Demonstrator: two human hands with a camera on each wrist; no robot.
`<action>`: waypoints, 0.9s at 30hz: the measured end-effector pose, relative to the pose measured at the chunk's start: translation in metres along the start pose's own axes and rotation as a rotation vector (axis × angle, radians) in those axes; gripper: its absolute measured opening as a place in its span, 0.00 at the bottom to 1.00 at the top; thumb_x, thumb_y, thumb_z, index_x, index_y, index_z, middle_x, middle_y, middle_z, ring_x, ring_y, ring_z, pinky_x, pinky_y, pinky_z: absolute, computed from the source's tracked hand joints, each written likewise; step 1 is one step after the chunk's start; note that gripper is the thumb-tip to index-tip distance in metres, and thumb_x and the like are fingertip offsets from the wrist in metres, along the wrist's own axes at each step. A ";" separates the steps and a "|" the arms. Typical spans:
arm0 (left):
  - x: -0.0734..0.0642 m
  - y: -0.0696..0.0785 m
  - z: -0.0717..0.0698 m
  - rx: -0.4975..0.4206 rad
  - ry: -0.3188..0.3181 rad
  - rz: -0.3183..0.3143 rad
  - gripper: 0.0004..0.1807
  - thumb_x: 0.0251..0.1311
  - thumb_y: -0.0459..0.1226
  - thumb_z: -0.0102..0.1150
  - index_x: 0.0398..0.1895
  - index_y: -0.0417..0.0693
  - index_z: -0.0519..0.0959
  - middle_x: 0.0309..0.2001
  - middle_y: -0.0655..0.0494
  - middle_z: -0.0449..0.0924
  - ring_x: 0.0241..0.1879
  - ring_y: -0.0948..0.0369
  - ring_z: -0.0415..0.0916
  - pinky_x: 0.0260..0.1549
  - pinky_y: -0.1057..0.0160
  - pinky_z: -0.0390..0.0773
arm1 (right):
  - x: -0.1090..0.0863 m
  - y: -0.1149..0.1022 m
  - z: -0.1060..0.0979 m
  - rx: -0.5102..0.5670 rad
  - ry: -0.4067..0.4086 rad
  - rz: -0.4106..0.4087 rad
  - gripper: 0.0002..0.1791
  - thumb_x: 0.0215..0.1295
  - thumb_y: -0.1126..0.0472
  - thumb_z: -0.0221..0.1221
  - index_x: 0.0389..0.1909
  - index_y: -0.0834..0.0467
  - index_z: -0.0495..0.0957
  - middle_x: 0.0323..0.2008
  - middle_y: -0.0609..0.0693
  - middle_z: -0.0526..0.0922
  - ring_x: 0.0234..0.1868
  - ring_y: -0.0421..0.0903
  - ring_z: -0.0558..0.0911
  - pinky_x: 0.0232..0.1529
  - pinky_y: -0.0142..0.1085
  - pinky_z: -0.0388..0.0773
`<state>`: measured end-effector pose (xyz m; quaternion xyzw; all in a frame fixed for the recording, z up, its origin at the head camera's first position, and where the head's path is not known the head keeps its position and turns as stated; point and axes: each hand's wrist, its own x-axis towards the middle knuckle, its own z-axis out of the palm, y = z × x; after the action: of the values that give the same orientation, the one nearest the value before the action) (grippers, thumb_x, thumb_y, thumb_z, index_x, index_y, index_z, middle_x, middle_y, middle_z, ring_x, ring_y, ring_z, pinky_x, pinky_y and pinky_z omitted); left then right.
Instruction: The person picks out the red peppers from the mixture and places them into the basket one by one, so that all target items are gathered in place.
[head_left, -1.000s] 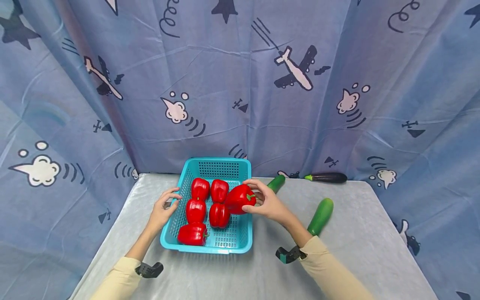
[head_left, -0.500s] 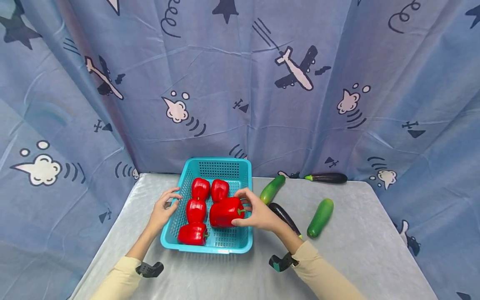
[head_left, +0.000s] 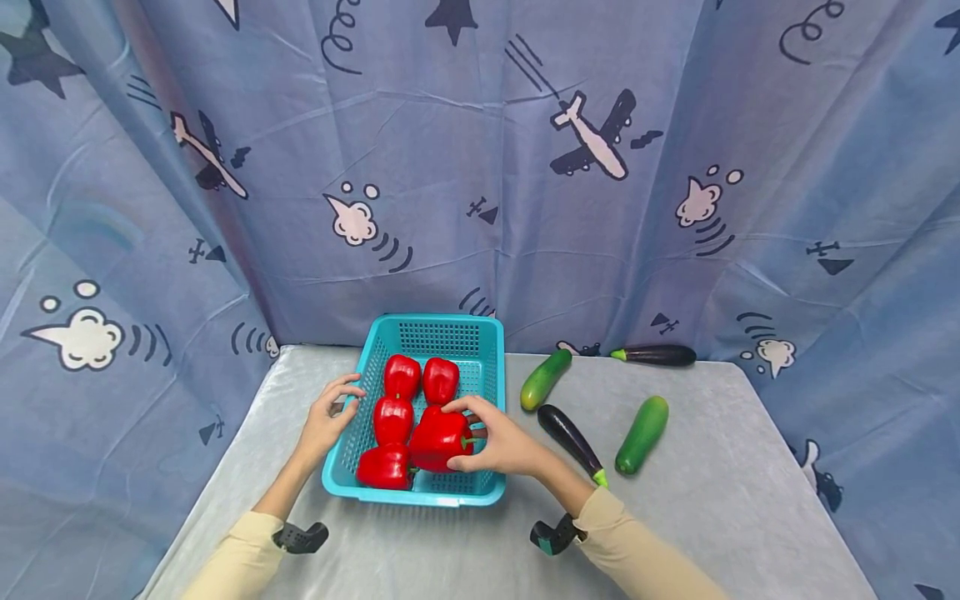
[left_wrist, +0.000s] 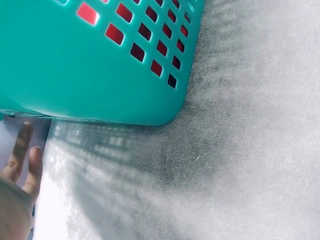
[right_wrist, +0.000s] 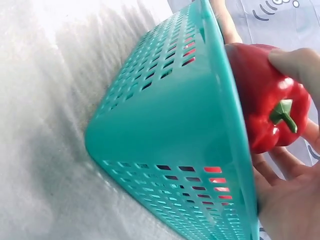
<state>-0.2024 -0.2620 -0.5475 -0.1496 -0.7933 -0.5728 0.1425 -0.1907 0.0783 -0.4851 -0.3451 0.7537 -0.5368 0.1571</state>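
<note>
My right hand [head_left: 501, 440] grips a red bell pepper [head_left: 437, 442] over the right part of a turquoise plastic basket [head_left: 408, 497]. Its thumb and fingers lie on opposite sides of the pepper, and the green stem [right_wrist: 283, 115] points toward the palm. Several more red bell peppers [head_left: 393, 421] sit in the basket to the left and behind; the held one hides part of what lies under it. At the basket's left rim my left hand [head_left: 324, 423] rests with loosely bent fingers. In the left wrist view, two fingertips of that hand [left_wrist: 20, 170] reach the basket's edge.
Right of the basket lie a green cucumber-like vegetable [head_left: 545, 380] and a dark eggplant [head_left: 570, 437]. Farther right are a second green one [head_left: 642, 435] and another eggplant [head_left: 658, 356] at the table's back edge. A blue patterned curtain [head_left: 420, 150] hangs behind the grey-covered table.
My right hand has carried the bell pepper left and toward me, lower over the basket. The near eggplant has come into view from behind the arm. My left hand stays put.
</note>
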 end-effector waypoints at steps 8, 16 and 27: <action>0.001 0.018 0.002 0.001 -0.002 -0.019 0.08 0.69 0.20 0.53 0.48 0.24 0.78 0.66 0.28 0.65 0.63 0.34 0.65 0.43 0.65 0.72 | 0.000 -0.003 0.002 -0.022 -0.033 0.054 0.35 0.55 0.61 0.75 0.62 0.55 0.70 0.57 0.47 0.74 0.55 0.55 0.76 0.48 0.40 0.80; 0.000 0.039 0.001 0.013 -0.010 -0.010 0.08 0.67 0.18 0.53 0.47 0.22 0.77 0.64 0.25 0.66 0.61 0.32 0.65 0.44 0.66 0.73 | -0.002 -0.010 0.002 -0.173 -0.069 0.081 0.40 0.51 0.61 0.76 0.66 0.52 0.71 0.59 0.49 0.70 0.60 0.51 0.70 0.46 0.41 0.81; 0.000 0.028 0.002 0.047 -0.010 0.042 0.08 0.65 0.16 0.53 0.46 0.23 0.76 0.63 0.25 0.66 0.58 0.35 0.68 0.43 0.66 0.73 | -0.005 -0.010 0.009 -0.188 -0.061 0.080 0.39 0.50 0.55 0.80 0.63 0.52 0.74 0.58 0.47 0.74 0.57 0.47 0.74 0.47 0.46 0.82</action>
<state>-0.1909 -0.2522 -0.5241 -0.1659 -0.8039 -0.5501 0.1539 -0.1779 0.0733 -0.4797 -0.3440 0.8088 -0.4462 0.1683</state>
